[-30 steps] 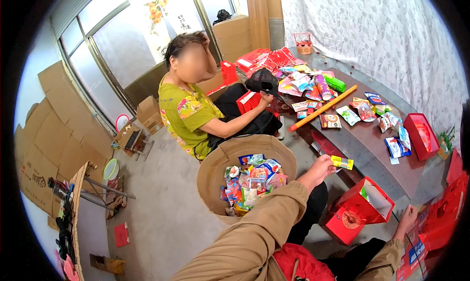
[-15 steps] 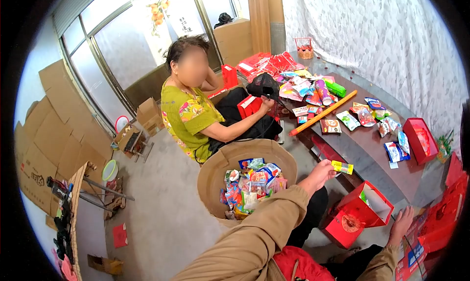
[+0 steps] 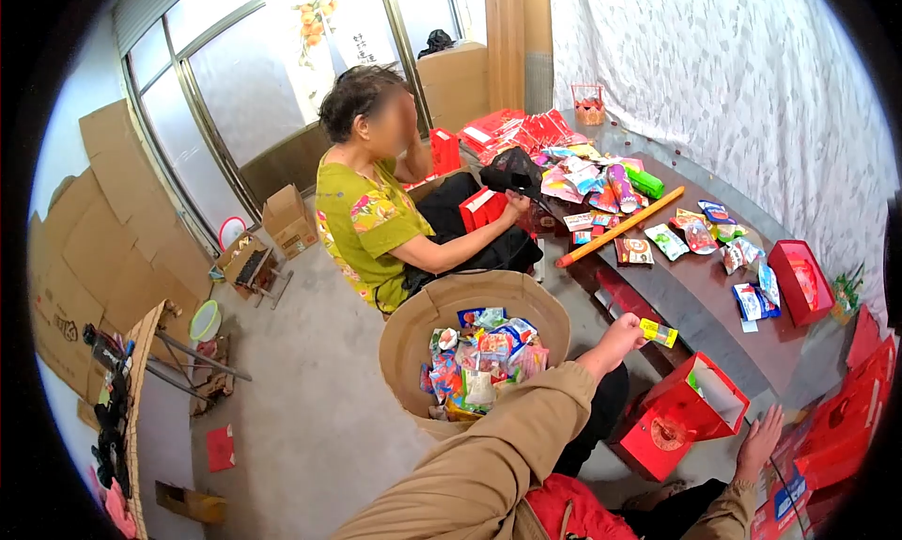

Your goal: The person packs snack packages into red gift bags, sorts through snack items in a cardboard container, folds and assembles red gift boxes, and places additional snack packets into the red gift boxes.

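Between the fingertips of my left hand (image 3: 613, 344) is a small yellow snack packet (image 3: 659, 332), held above the gap beside the table. Just below it stands an open red gift box (image 3: 660, 439), tilted, with something green showing inside. My right hand (image 3: 758, 443) has its fingers stretched out to the right of that box, apparently holding nothing. To the left of my left arm, a large round cardboard drum (image 3: 407, 361) holds many mixed snack packets (image 3: 489, 352).
A person in a green flowered top (image 3: 371, 211) sits across, a hand on a red box (image 3: 481, 208). The brown table (image 3: 695, 291) carries snack packets, an orange stick (image 3: 620, 227) and another red box (image 3: 800, 282). Red packaging (image 3: 850, 427) is stacked at right.
The seated person's head has turned toward the table. My left hand still holds the yellow packet, now tilted a little differently. The view has shifted slightly.
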### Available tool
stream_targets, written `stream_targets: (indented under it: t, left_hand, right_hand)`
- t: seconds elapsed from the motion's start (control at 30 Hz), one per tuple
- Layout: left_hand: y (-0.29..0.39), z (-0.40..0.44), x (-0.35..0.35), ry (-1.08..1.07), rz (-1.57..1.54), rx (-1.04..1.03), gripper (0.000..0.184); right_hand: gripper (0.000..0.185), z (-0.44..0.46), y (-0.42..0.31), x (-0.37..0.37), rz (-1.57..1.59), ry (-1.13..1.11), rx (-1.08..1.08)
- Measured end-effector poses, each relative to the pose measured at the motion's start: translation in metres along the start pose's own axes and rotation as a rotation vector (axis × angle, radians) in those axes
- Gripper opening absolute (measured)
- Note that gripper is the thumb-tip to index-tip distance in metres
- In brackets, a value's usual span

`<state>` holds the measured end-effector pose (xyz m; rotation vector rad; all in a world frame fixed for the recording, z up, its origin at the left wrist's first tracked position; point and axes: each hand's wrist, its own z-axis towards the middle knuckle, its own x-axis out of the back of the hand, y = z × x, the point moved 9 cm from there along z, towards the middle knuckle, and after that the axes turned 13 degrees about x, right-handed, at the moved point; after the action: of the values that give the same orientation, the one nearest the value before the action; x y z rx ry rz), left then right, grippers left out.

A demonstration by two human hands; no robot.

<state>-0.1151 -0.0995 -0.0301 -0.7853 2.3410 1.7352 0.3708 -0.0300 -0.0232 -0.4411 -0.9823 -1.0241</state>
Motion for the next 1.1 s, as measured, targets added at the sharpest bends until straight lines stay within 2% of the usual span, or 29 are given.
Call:
stream_targets:
  t: [0.27, 0.47, 0.57, 0.77, 1.1]
  left_hand:
    - [0.008, -0.009, 0.001, -0.005, 0.065, -0.091, 0.007]
    - [0.014, -0.021, 0.001, 0.012, 0.093, -0.124, 0.007]
    - [0.017, -0.028, 0.001, 0.022, 0.099, -0.136, 0.007]
    - [0.019, -0.031, 0.001, 0.020, 0.104, -0.163, 0.006]
    - [0.018, -0.030, 0.007, 0.040, 0.143, -0.147, 0.007]
  right_hand:
    - [0.064, -0.024, -0.005, 0.006, 0.029, -0.120, -0.013]
    - [0.076, -0.046, -0.014, 0.022, 0.104, -0.082, 0.096]
    - [0.086, -0.056, -0.018, 0.028, 0.170, -0.142, 0.029]
    - [0.096, -0.069, -0.032, 0.047, 0.237, -0.109, 0.035]
    - [0.100, -0.074, -0.030, 0.041, 0.160, -0.074, -0.014]
